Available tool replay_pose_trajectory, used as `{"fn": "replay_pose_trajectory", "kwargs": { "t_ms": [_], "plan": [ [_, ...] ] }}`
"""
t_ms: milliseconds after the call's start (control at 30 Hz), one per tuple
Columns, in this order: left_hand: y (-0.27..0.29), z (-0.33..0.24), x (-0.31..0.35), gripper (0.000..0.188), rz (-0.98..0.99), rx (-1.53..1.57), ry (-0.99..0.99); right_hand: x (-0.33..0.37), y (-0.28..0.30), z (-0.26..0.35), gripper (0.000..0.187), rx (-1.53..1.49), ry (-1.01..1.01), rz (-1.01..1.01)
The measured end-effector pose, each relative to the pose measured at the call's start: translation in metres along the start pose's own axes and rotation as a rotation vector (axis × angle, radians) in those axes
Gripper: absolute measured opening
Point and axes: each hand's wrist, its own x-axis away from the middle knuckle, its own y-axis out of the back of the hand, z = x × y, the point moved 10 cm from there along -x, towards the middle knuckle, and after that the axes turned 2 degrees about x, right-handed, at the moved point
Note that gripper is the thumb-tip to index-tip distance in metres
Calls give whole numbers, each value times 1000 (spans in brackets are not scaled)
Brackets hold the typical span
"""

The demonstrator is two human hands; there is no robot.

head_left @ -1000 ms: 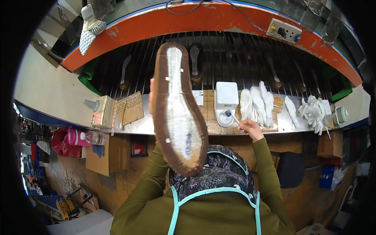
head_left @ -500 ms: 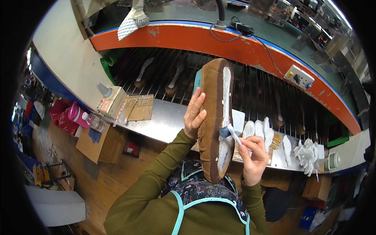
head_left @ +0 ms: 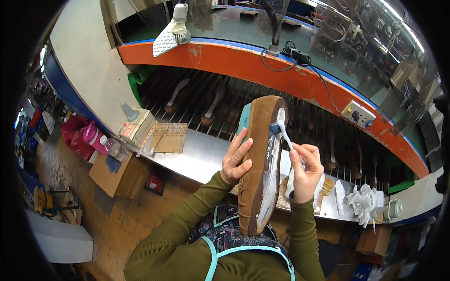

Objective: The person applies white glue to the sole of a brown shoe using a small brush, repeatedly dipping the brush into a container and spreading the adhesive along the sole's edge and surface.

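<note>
My left hand (head_left: 235, 161) grips a brown suede shoe (head_left: 251, 173) by its side, fingers pressed against the upper. The shoe stands on edge, toe up, over my apron, with a teal last (head_left: 244, 121) showing at its left. Its underside faces right and has a dark brown border around a whitish, wet-looking strip. Between thumb and fingers, my right hand (head_left: 306, 172) pinches a small brush (head_left: 284, 131) by its pale handle. The dark blue-grey brush head touches the underside near the toe.
Ahead, a metal ledge (head_left: 199, 161) borders a rack of thin rods (head_left: 243, 84) bearing several brown shoes, below an orange panel (head_left: 234, 56). At left are a control box (head_left: 137, 129) and cardboard (head_left: 171, 139); at right, white pads (head_left: 340, 196) and a crumpled white bundle (head_left: 363, 204).
The brush has moved up along the underside from mid-shoe to near the toe, and my right hand rose slightly with it. The shoe sits a little lower in view, still in my left hand.
</note>
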Motion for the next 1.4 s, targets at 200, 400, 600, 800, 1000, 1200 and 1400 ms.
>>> {"fn": "replay_pose_trajectory", "kwargs": {
  "t_ms": [200,400,600,800,1000,1200,1400],
  "plan": [
    [3,3,-3,37,21,-2,-14,-33,4,20,15,131,183,-82],
    [5,7,-4,37,32,-24,-16,-39,1,23,17,93,257,52],
    [8,6,-7,37,21,-53,-43,-29,-4,13,17,90,231,257],
    [10,3,-8,35,2,-116,-127,-19,-8,13,16,71,212,373],
    [11,5,-7,39,-28,-111,-168,-10,-9,9,15,46,185,428],
    [11,7,-9,38,-25,-106,-161,0,-6,12,15,81,216,416],
    [9,15,-5,37,-25,-102,-102,13,-4,24,18,130,271,408]
  ]
}}
